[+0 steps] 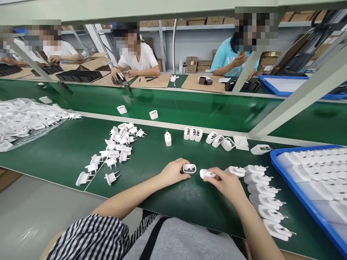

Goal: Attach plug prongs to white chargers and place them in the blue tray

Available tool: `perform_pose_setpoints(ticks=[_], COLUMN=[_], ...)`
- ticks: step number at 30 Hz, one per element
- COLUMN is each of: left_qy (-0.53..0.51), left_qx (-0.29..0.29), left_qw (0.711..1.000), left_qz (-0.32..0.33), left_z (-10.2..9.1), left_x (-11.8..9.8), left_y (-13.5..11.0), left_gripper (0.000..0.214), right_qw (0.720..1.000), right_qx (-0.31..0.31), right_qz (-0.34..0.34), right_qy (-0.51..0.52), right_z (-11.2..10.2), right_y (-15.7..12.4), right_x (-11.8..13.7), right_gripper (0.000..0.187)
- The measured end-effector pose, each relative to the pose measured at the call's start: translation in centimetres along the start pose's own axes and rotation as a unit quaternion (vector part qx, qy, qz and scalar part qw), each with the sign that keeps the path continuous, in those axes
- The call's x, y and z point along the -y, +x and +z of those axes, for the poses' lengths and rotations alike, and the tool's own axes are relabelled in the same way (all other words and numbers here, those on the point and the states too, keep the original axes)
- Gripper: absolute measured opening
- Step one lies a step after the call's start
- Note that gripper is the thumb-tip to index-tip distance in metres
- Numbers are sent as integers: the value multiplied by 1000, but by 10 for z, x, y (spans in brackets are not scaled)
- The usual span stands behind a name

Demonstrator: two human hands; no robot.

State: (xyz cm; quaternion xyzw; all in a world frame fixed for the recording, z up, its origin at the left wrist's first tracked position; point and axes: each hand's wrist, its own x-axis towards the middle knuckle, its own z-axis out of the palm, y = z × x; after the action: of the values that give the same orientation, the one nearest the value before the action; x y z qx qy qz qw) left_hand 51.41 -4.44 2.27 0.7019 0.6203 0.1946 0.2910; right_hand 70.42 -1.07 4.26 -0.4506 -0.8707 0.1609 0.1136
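My left hand (176,170) is closed around a white charger housing (189,168), its open end facing up toward me with dark parts inside. A short gap to the right, my right hand (226,184) pinches a white plug cover (207,174) between thumb and fingers; its pins are hidden by the fingers. Beyond the hands, one white charger with pins (168,139) stands upright. Several open housings (193,134) are lined up farther back, and more (217,141) lean beside them. A pile of white plug covers (119,139) lies left of my hands.
Right of my right hand runs a row of white chargers with pins (264,196). A blue-rimmed tray (303,196) of white pieces sits at the far right. At left is a clear bag of white parts (29,121). A slanted metal post (295,97) rises behind; several people work across the bench.
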Motion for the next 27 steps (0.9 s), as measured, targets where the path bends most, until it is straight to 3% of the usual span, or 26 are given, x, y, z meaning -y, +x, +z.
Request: perform_pose_setpoints(ticks=[2,8,12,19,22,27], left_qy=[-36,-86,-101,-110,-95,-32], left_qx=[-17,-53,-57,-50,-39,20], left_qw=[999,994,993,992,994,999], left_qz=[-10,-27,-30,-39,-37,19], left_z=[4,13,14,14,13,-3], left_x=[1,3,5,5,5,0], left_y=[-1,-5,-6,-3,-4,-3], left_gripper=[28,29,28,30,31,31], right_qw=[1000,997,996,992,993,994], right_qx=[-17,19,-20,-52,-25,39], right_qz=[-16,-79,-85,-75,-70,-43], right_qy=[4,-9,-17,88,96,95], right_z=[3,20,23,29,30,22], right_y=[12,26,24,24,25,28], right_x=[10,31,28,21,21,25], right_gripper=[16,13,16,17,19,24])
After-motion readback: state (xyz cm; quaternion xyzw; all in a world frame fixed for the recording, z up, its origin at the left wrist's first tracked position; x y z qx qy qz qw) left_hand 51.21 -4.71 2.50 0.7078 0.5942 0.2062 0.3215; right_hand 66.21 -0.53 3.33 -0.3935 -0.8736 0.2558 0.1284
